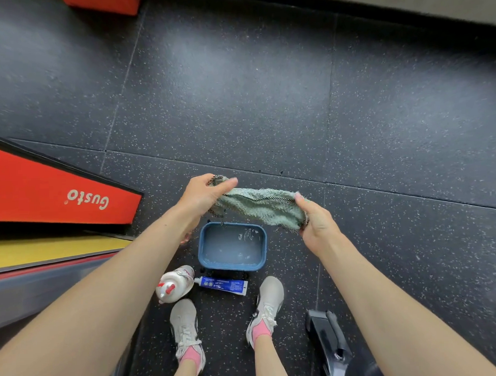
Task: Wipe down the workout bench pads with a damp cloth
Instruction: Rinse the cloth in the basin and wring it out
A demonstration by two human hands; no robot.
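Left hand: grips the left end of the cloth, with fingers and thumb curled round it.
Right hand: grips the right end, thumb on top and fingers wrapped beneath. It sits lower and nearer the camera than the left hand.
Cloth: pale green terry with dark mesh edging. It is bunched into a twisted roll and stretched between the two hands, in the air above the far rim of the basin, touching nothing else.
Basin: blue, rectangular with rounded corners, on the floor below the hands. It holds shallow water, rippled near the far right corner.
Bottle: white with a red cap, lying on its side just beside the basin's near left corner.
Tube: blue and white, lying flat just in front of the basin. Its cap end is by the bottle; I cannot tell whether they touch.
Left shoe: pale grey with a pink sock, on the floor nearer the camera than the bottle.
Right shoe: the same kind, just right of the tube.
Pad: red with a black edge, printed "Gusto", at the left and well apart from the cloth.
Strip: yellow, running below the pad.
Floor: black speckled tiles.
Dark object: black and hard-edged, at the lower right; I cannot tell what it is.
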